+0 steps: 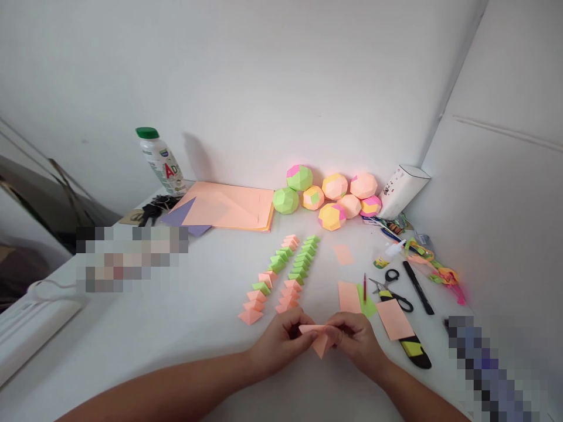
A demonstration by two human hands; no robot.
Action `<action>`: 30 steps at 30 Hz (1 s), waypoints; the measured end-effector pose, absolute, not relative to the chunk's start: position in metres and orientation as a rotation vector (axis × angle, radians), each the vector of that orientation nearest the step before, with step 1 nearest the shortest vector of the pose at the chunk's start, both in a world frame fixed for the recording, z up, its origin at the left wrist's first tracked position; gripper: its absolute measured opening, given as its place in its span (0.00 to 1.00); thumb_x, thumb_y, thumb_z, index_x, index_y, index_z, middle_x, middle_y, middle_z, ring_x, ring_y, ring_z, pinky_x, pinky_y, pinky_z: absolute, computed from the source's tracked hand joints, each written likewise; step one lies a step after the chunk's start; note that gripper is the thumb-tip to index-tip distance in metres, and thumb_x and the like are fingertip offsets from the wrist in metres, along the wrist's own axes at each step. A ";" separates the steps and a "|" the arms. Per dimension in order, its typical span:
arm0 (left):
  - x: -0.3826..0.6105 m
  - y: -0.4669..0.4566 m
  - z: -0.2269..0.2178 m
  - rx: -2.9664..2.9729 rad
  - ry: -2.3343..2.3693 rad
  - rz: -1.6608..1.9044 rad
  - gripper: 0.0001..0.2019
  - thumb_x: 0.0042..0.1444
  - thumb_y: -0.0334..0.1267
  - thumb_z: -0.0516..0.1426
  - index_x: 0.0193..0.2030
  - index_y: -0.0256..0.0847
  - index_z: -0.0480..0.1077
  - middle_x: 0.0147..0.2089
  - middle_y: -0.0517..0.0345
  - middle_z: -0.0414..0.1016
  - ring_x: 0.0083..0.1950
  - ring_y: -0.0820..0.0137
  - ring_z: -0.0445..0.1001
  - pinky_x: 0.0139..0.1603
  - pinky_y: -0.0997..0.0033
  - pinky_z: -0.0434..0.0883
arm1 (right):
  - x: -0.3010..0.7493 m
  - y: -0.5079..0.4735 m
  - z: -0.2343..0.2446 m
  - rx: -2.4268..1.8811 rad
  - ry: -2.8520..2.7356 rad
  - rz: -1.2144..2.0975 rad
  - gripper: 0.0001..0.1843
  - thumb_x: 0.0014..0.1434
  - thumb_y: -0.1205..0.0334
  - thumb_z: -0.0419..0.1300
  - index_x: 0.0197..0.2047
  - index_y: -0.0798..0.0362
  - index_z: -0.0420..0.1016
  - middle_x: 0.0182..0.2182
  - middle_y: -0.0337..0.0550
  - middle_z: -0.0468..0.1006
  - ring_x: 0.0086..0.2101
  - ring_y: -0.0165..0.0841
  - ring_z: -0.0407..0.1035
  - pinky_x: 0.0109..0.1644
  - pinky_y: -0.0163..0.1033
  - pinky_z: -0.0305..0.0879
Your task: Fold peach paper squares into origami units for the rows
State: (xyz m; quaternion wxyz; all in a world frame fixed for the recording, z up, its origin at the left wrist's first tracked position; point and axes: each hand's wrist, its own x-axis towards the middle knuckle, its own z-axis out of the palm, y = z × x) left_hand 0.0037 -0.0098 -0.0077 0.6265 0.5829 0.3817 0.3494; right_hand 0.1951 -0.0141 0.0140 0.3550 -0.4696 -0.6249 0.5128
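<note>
My left hand (281, 343) and my right hand (358, 343) meet low at the middle of the white table (176, 328). Both pinch one small folded piece of pink paper (317, 340) between their fingertips, its point hanging downward. Just beyond the hands lie two rows of folded pink and green paper units (285, 269), running away from me. Loose pink paper slips (349, 296) and a green slip (367, 305) lie right of the rows.
Several paper balls (328, 196) sit against the back wall beside a white box (402, 190). A stack of pink sheets (229, 205), a purple sheet, a green-capped bottle (160, 161), scissors (393, 290), a black pen (417, 287), a glue tube and a cutter lie around.
</note>
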 end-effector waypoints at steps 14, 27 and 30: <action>0.005 -0.009 -0.007 1.199 0.822 0.782 0.16 0.52 0.49 0.59 0.26 0.38 0.64 0.17 0.68 0.61 0.16 0.80 0.58 0.18 0.79 0.55 | 0.194 -0.014 0.010 -1.226 -1.704 1.316 0.15 0.57 0.53 0.60 0.33 0.55 0.80 0.20 0.40 0.75 0.21 0.29 0.68 0.26 0.32 0.64; 0.003 -0.008 -0.009 1.223 0.861 0.844 0.18 0.53 0.49 0.58 0.23 0.39 0.62 0.13 0.68 0.60 0.15 0.79 0.57 0.19 0.77 0.55 | 0.194 -0.014 0.014 -1.204 -1.553 1.499 0.16 0.55 0.52 0.61 0.31 0.58 0.80 0.16 0.39 0.73 0.18 0.28 0.69 0.22 0.31 0.65; 0.003 -0.008 -0.004 1.269 0.898 0.842 0.18 0.55 0.48 0.56 0.21 0.39 0.63 0.14 0.66 0.61 0.18 0.77 0.59 0.21 0.76 0.57 | 0.194 -0.014 0.014 -1.192 -1.514 1.547 0.16 0.55 0.52 0.61 0.30 0.58 0.80 0.16 0.39 0.74 0.18 0.29 0.69 0.22 0.31 0.65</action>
